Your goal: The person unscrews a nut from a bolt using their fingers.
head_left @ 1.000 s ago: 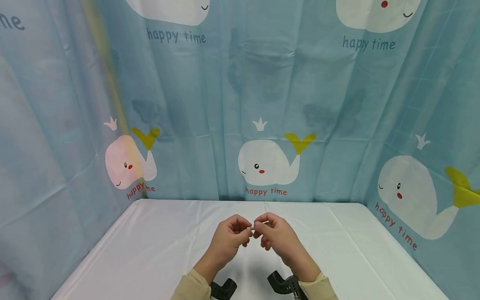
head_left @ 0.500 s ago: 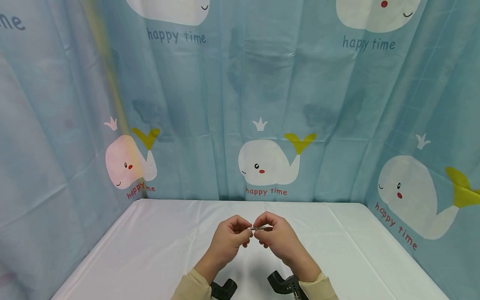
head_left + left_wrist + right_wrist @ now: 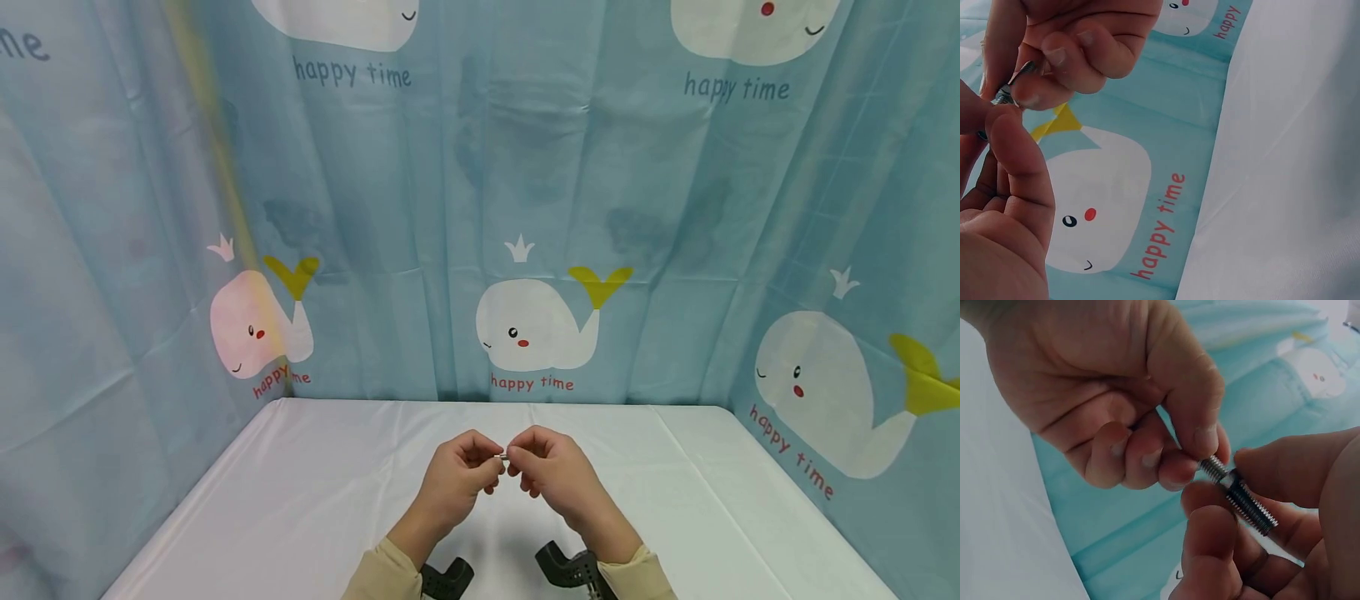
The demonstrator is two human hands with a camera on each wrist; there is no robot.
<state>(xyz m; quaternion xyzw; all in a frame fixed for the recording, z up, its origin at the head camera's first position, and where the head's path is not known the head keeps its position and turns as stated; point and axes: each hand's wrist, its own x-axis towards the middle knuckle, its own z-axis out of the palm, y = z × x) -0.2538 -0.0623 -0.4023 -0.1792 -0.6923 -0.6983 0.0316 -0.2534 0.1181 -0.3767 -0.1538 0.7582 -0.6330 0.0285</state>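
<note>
A slim threaded metal rod (image 3: 1250, 509) is held between both hands, with a bright collar (image 3: 1229, 480) near its middle that looks like a nut. In the head view, my left hand (image 3: 457, 475) pinches the rod's left end between thumb and forefinger. My right hand (image 3: 555, 479) has thumb and finger at the collar, touching or very near the left fingertips. The left wrist view has the rod's free end (image 3: 1025, 67) poking out past the right fingers. What lies under the left thumb and forefinger is hidden.
Both hands are above a table with a white cloth (image 3: 315, 483). Blue curtains (image 3: 405, 208) printed with whales stand behind and at both sides. Black wrist camera mounts (image 3: 450, 577) sit below each wrist.
The right thumb and forefinger rolled at the rod, baring more of it half a second ago and covering it again now. The left hand stayed in place.
</note>
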